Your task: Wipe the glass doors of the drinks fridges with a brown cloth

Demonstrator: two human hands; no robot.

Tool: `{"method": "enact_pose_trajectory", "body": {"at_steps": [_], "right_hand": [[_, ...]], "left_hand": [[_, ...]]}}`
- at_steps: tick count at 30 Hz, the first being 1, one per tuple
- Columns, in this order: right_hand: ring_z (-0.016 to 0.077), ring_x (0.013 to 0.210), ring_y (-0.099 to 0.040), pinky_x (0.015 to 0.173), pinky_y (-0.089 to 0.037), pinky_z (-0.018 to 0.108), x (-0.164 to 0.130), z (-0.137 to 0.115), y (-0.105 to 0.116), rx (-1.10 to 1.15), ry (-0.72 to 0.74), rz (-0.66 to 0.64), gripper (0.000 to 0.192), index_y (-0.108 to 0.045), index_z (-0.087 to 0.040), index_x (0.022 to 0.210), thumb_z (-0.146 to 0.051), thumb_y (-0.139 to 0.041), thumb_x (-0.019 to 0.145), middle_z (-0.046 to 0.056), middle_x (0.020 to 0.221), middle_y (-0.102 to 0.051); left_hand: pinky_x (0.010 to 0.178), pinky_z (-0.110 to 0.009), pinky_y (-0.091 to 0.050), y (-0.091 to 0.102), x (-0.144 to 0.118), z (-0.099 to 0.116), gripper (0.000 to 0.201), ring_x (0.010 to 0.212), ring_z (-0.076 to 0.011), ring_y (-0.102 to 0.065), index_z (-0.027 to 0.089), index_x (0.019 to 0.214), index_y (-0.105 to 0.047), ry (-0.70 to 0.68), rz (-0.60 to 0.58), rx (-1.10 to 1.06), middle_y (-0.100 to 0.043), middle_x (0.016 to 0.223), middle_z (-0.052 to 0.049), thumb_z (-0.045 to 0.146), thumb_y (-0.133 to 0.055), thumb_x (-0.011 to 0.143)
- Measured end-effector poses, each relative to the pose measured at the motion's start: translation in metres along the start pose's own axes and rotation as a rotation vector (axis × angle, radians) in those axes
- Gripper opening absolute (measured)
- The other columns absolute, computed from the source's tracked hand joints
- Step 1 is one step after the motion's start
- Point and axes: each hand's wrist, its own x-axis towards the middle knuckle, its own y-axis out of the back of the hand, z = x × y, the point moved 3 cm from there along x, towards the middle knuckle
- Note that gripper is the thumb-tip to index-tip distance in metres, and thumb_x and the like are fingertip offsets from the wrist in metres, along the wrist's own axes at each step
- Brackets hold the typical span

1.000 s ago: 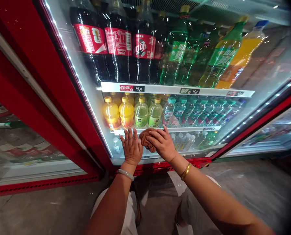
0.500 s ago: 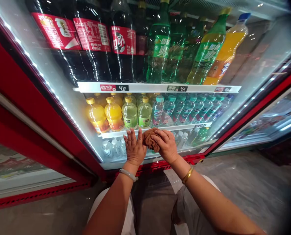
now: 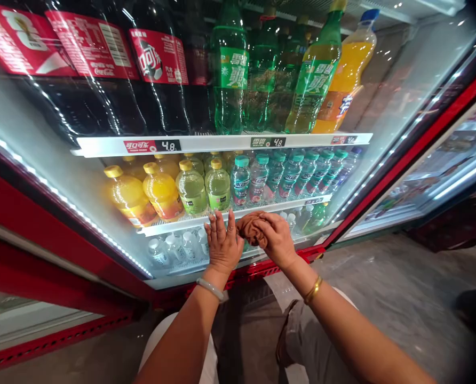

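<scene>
Bunched up in my right hand (image 3: 278,239) is a brown cloth (image 3: 252,228); the fingers curl over its right side. My left hand (image 3: 224,242) is open beside the cloth's left edge, fingers stretched upward and spread, with nothing gripped. Both hands are in front of the lower shelves of a drinks fridge, just below the white middle shelf edge (image 3: 174,224). Behind them stand a pale green drink bottle (image 3: 217,186) and a teal-capped water bottle (image 3: 241,184). Whether the left thumb touches the cloth is hard to tell.
Large cola bottles (image 3: 161,69), green soda bottles (image 3: 230,74) and an orange soda bottle (image 3: 342,69) fill the upper shelf (image 3: 222,145). Yellow juice bottles (image 3: 163,192) stand mid-left. Small clear bottles (image 3: 174,248) sit lowest. A red fridge frame (image 3: 382,192) borders the right; grey floor (image 3: 366,288) lies below.
The view has moved closer and to the right, so the bottles and shelves appear larger and further left. Both hands keep nearly the same pose, the cloth still in the right hand.
</scene>
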Motion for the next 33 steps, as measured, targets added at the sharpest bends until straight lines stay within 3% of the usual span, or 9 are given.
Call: {"method": "enact_pose_trajectory", "body": {"at_steps": [3, 6, 9, 12, 17, 22, 26, 30, 33], "right_hand": [[0.0250, 0.117, -0.061, 0.100, -0.055, 0.044, 0.002, 0.019, 0.014, -0.028, -0.114, 0.068, 0.042, -0.064, -0.025, 0.127, -0.014, -0.063, 0.087, 0.011, 0.126, -0.063], [0.0275, 0.124, -0.057, 0.106, -0.054, 0.049, 0.012, 0.018, 0.016, -0.031, -0.198, 0.121, 0.052, -0.058, -0.024, 0.135, -0.013, -0.061, 0.085, 0.013, 0.133, -0.057], [0.0264, 0.125, -0.058, 0.107, -0.054, 0.047, 0.012, 0.009, 0.010, 0.003, -0.186, 0.054, 0.051, -0.059, -0.026, 0.134, -0.012, -0.060, 0.085, 0.012, 0.134, -0.057], [0.0238, 0.119, -0.062, 0.103, -0.056, 0.042, 0.001, 0.017, 0.013, 0.009, -0.164, -0.002, 0.048, -0.064, -0.028, 0.126, -0.008, -0.060, 0.083, 0.009, 0.128, -0.061], [0.0264, 0.122, -0.059, 0.105, -0.055, 0.048, -0.002, 0.055, 0.033, -0.009, -0.289, 0.151, 0.052, -0.057, -0.024, 0.129, -0.007, -0.058, 0.081, 0.011, 0.126, -0.056], [0.0262, 0.127, -0.056, 0.109, -0.053, 0.047, 0.007, 0.053, 0.031, 0.026, -0.284, 0.181, 0.052, -0.057, -0.026, 0.131, -0.009, -0.061, 0.082, 0.011, 0.132, -0.054], [0.0230, 0.119, -0.061, 0.103, -0.057, 0.042, -0.010, 0.064, 0.033, 0.008, -0.231, 0.094, 0.044, -0.063, -0.028, 0.122, -0.008, -0.060, 0.083, 0.008, 0.126, -0.059], [0.0255, 0.125, -0.057, 0.108, -0.054, 0.048, -0.017, 0.088, 0.048, -0.024, -0.349, 0.190, 0.053, -0.059, -0.026, 0.129, -0.005, -0.059, 0.080, 0.011, 0.131, -0.054], [0.0260, 0.129, -0.055, 0.111, -0.053, 0.049, -0.010, 0.089, 0.051, -0.033, -0.357, 0.180, 0.051, -0.058, -0.031, 0.130, -0.009, -0.063, 0.084, 0.010, 0.136, -0.053]], "left_hand": [[0.132, -0.064, -0.009, -0.008, 0.001, 0.009, 0.079, 0.163, -0.0362, -0.005, 0.020, 0.166, -0.029, 0.001, 0.006, -0.001, -0.018, 0.174, -0.019, 0.017, -0.060, 0.094], [0.133, -0.062, -0.009, -0.017, 0.003, 0.019, 0.076, 0.164, -0.0345, -0.006, 0.020, 0.165, -0.033, -0.010, -0.013, -0.015, -0.024, 0.173, -0.018, 0.018, -0.060, 0.094], [0.133, -0.061, -0.007, -0.022, 0.006, 0.029, 0.081, 0.164, -0.0340, -0.004, 0.015, 0.167, -0.025, -0.009, 0.018, -0.051, -0.021, 0.174, -0.020, 0.020, -0.060, 0.095], [0.134, -0.060, -0.006, -0.025, 0.008, 0.041, 0.084, 0.164, -0.0329, -0.002, 0.017, 0.169, -0.017, -0.035, 0.035, -0.069, -0.018, 0.175, -0.019, 0.014, -0.057, 0.095], [0.133, -0.062, -0.013, -0.034, 0.009, 0.062, 0.089, 0.163, -0.0345, -0.004, 0.024, 0.169, -0.011, -0.100, 0.005, -0.016, -0.016, 0.175, -0.018, 0.014, -0.059, 0.095], [0.133, -0.063, -0.012, -0.042, 0.011, 0.073, 0.090, 0.163, -0.0361, -0.004, 0.023, 0.169, -0.005, -0.102, -0.016, -0.053, -0.008, 0.175, -0.017, 0.012, -0.056, 0.096], [0.134, -0.063, -0.009, -0.048, 0.012, 0.081, 0.088, 0.164, -0.0345, -0.004, 0.025, 0.169, -0.009, -0.116, -0.028, -0.098, -0.010, 0.176, -0.015, 0.014, -0.057, 0.097], [0.131, -0.066, 0.000, -0.055, 0.012, 0.090, 0.084, 0.164, -0.0343, -0.003, 0.025, 0.169, -0.014, -0.160, -0.038, -0.131, -0.011, 0.176, -0.016, 0.021, -0.060, 0.099], [0.127, -0.072, 0.005, -0.061, 0.012, 0.089, 0.079, 0.164, -0.0384, -0.004, 0.022, 0.168, -0.022, -0.121, -0.083, -0.115, -0.013, 0.175, -0.020, 0.022, -0.060, 0.099]]}}
